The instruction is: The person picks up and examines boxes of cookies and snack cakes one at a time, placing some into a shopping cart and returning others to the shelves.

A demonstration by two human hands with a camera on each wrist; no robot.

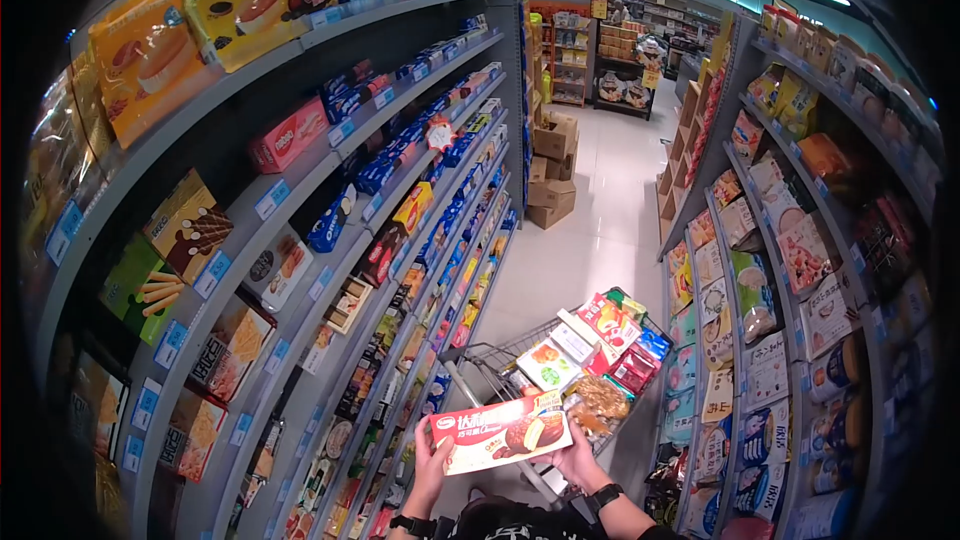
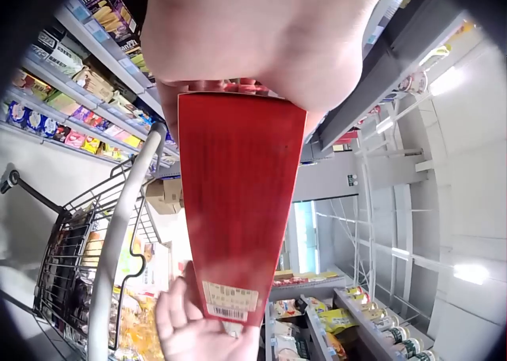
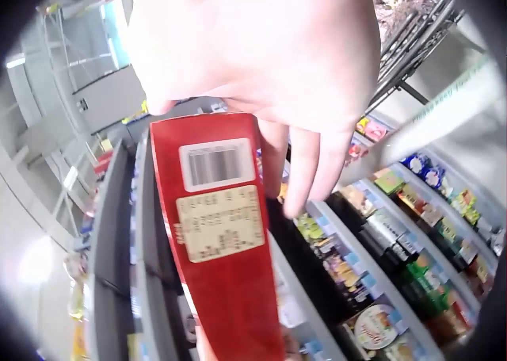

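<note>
Head view: a red box is held flat, picture side up, at 6 o'clock in the frame; the cart sits just beyond it toward 1 o'clock, already filled with packets; shelves run along 9 o'clock, more shelves along 3 o'clock
Left hand: clamped on the box's left end, thumb on top, fingers beneath; in the left wrist view the red back panel runs away from the palm
Right hand: holds the right end from below, fingers curled round the edge; in the right wrist view fingers lie beside the barcode label
Box place: in the air between both hands, clear of the cart rim, touching neither shelf
Doing it well: I judge a level, two-ended hold suits a long, light carton; keep pressure on the short ends, not the middle, so it does not buckle; mind the cart handle just beneath
Risk: a one-handed grip at an end would probably let it tip
</note>
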